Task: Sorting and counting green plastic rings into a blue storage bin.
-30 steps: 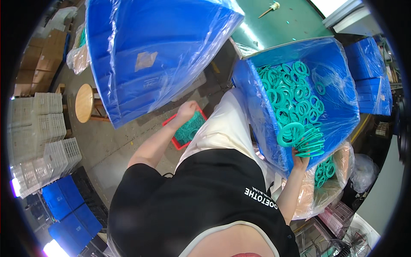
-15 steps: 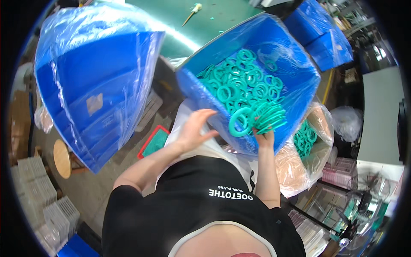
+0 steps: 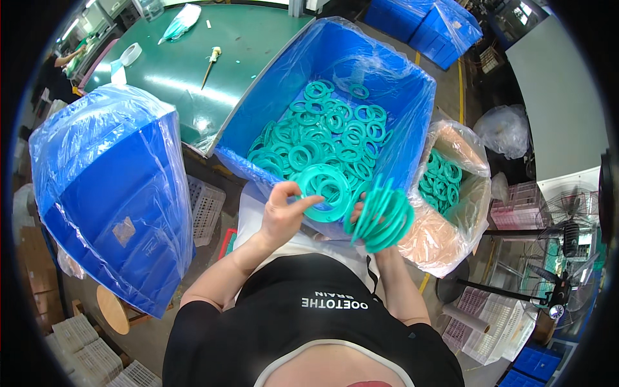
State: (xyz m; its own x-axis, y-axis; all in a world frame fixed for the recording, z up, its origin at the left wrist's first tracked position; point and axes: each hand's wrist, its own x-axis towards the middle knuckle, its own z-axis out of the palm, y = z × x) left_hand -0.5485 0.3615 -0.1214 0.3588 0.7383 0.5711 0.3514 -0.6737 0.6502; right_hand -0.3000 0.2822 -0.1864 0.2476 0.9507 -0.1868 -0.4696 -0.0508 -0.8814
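My left hand (image 3: 282, 216) pinches the edge of a large flat green ring (image 3: 340, 178) between thumb and fingers. In my right hand (image 3: 358, 209) is a fanned bunch of green rings (image 3: 385, 219), which covers most of its fingers. Both hands are above the near side of a blue bin (image 3: 398, 103) lined with clear plastic. Inside the bin, many loose green rings (image 3: 316, 135) lie in a heap, some overlapping the view through the held ring.
A second plastic-covered blue bin (image 3: 116, 206) stands at left. To the right, a lined bag (image 3: 438, 238) holds more green rings. Behind is a green table (image 3: 251, 39) with a brush-like tool (image 3: 210, 64) and a tape roll (image 3: 131, 54). A fan (image 3: 567, 229) stands at far right.
My left hand has moved right and closed on the ring's edge. The bunch in my right hand has come nearer my body, over the bin's near side. The view has shifted.
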